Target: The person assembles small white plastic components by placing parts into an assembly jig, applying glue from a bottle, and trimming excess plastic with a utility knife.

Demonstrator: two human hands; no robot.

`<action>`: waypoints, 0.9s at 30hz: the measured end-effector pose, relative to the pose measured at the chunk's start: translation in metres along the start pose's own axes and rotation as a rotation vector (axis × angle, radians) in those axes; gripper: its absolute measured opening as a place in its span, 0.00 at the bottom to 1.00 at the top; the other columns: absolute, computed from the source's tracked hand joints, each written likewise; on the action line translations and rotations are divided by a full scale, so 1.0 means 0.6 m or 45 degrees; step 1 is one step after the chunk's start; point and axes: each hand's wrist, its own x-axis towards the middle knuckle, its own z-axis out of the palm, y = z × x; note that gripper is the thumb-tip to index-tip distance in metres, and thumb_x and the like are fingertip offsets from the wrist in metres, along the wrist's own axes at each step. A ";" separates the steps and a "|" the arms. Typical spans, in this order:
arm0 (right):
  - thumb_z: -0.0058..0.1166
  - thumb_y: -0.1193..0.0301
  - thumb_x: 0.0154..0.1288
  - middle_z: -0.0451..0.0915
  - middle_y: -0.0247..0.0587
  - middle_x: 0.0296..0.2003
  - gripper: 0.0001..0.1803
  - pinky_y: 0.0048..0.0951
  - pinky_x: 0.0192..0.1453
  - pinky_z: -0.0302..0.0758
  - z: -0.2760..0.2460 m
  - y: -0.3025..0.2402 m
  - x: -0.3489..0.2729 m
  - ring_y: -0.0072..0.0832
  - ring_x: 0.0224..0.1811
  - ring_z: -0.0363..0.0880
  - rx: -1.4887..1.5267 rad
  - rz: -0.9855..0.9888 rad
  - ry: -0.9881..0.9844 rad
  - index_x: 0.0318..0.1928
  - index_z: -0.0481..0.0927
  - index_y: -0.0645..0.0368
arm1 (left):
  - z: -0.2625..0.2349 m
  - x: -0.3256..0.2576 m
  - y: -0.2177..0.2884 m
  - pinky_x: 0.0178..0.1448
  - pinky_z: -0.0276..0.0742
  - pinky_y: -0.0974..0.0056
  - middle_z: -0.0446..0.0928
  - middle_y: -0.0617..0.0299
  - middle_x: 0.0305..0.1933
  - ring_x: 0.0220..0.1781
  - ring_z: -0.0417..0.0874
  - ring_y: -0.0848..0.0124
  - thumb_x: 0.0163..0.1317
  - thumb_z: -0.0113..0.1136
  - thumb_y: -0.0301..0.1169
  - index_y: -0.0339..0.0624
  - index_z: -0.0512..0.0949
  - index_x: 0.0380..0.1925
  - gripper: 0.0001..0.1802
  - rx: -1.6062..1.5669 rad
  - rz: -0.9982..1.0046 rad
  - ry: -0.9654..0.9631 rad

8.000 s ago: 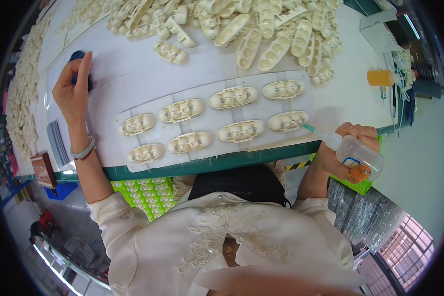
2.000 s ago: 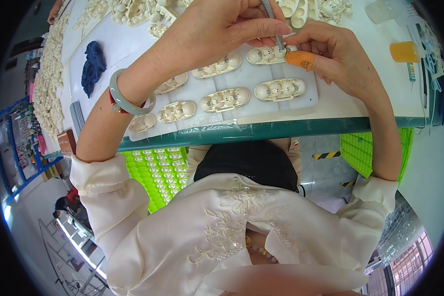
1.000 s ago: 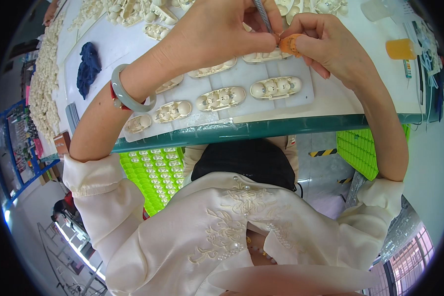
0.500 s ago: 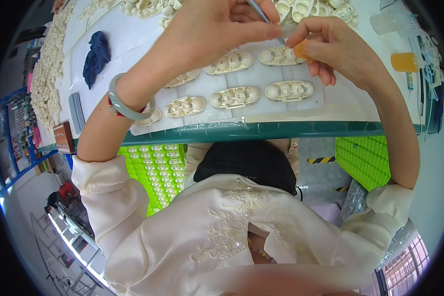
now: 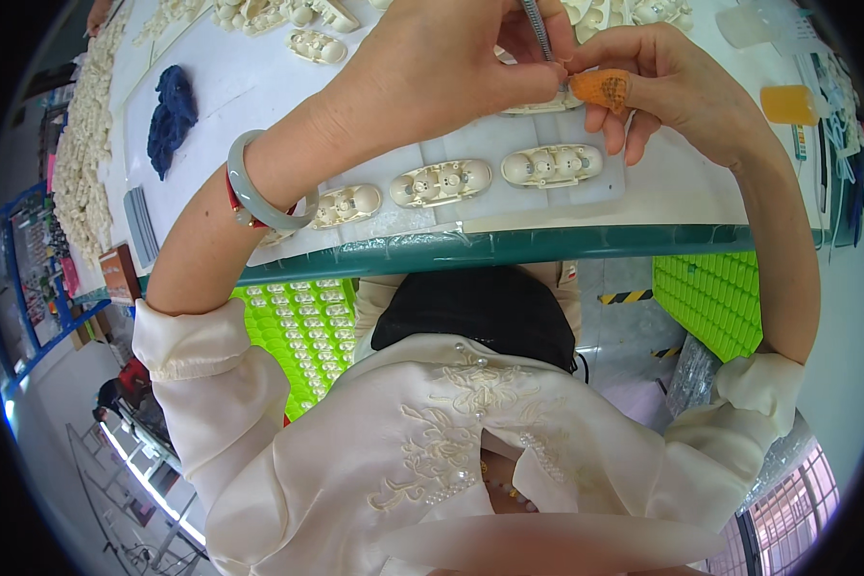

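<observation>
Bright, even overhead light floods the white worktable (image 5: 259, 86); shadows soft and short under both hands. Mild glare on the table's green edge (image 5: 547, 245) and the clear plastic sheet (image 5: 422, 226). Fisheye lens bends straight edges hard toward the rim, w/ black vignette all round. Centre sharp; cream blouse (image 5: 432, 461) near the lens slightly soft, periphery smeared and dimmer, esp. lower left.

— What are we holding in our left hand (image 5: 451, 72)?
— A thin metal tool (image 5: 539, 27), pinched upright, its tip down at a cream oval moulded piece (image 5: 545, 100) lying on the translucent sheet (image 5: 586, 197).
— And our right hand (image 5: 677, 82)?
— Its orange-capped fingertip (image 5: 603, 88) presses just beside that tip.
</observation>
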 end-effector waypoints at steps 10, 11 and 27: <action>0.49 0.73 0.62 0.77 0.37 0.21 0.09 0.17 0.22 0.71 0.002 -0.023 0.015 0.19 0.18 0.73 0.312 0.182 -0.076 0.38 0.77 0.66 | 0.003 0.002 0.007 0.28 0.75 0.70 0.76 0.60 0.22 0.24 0.79 0.73 0.46 0.63 0.22 0.37 0.73 0.27 0.09 0.405 0.198 0.000; 0.48 0.74 0.63 0.77 0.36 0.21 0.08 0.17 0.22 0.71 0.004 -0.025 0.016 0.19 0.17 0.73 0.317 0.186 -0.068 0.37 0.77 0.66 | -0.001 0.002 0.006 0.28 0.74 0.71 0.77 0.61 0.22 0.24 0.79 0.74 0.46 0.63 0.21 0.37 0.73 0.27 0.09 0.380 0.195 -0.036; 0.51 0.74 0.62 0.76 0.37 0.22 0.08 0.16 0.20 0.68 0.002 -0.048 0.019 0.17 0.17 0.72 0.097 0.259 -0.043 0.37 0.77 0.68 | -0.019 -0.025 0.012 0.33 0.75 0.76 0.78 0.61 0.27 0.29 0.79 0.79 0.53 0.63 0.20 0.33 0.75 0.29 0.06 -0.017 -0.279 -0.002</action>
